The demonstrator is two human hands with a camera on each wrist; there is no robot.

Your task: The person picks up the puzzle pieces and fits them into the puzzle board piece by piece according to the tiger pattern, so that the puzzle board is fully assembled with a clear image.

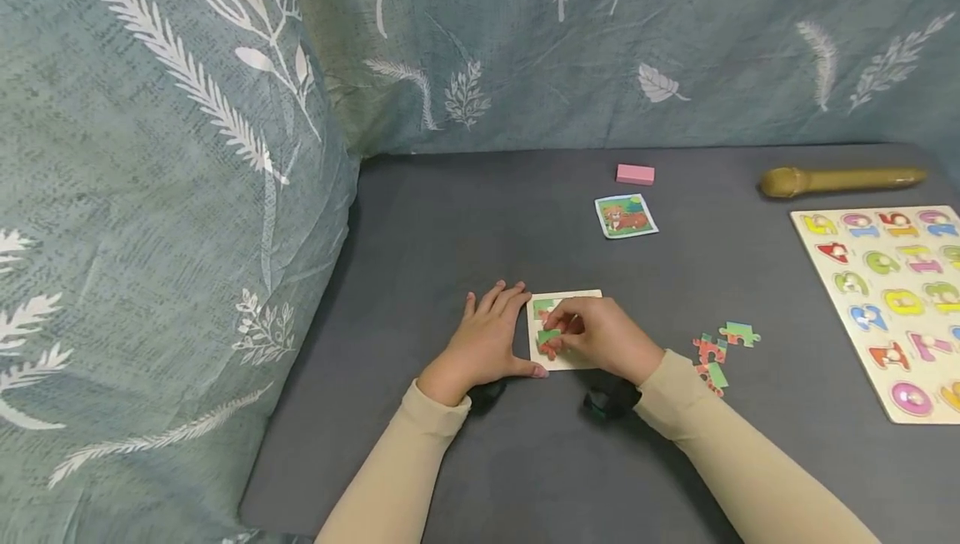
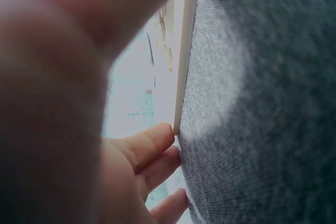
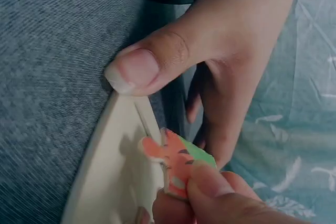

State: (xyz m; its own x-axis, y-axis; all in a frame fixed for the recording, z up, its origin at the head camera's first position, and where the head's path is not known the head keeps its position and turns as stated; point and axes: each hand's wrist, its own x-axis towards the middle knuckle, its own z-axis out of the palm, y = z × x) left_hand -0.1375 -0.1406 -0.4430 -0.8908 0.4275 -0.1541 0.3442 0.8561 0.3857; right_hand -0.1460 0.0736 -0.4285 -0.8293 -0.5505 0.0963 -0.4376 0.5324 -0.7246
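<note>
A small pale wooden puzzle tray (image 1: 566,365) lies on the dark table, with a green and orange jigsaw piece (image 1: 543,306) in its upper left corner. My left hand (image 1: 489,334) is spread along its left side, thumb at the near corner and fingertips at the far one. In the left wrist view, fingertips (image 2: 164,134) touch the tray's edge. Just over the tray, my right hand (image 1: 603,334) pinches an orange and green jigsaw piece (image 3: 178,163) with dark stripes between thumb and fingers.
Several loose jigsaw pieces (image 1: 740,333) lie right of the tray. Behind it are a picture card (image 1: 627,217) and a pink block (image 1: 635,174). A number board (image 1: 862,277) and a brown stick-like object (image 1: 847,181) sit at the right. Patterned cloth (image 1: 525,69) hangs behind.
</note>
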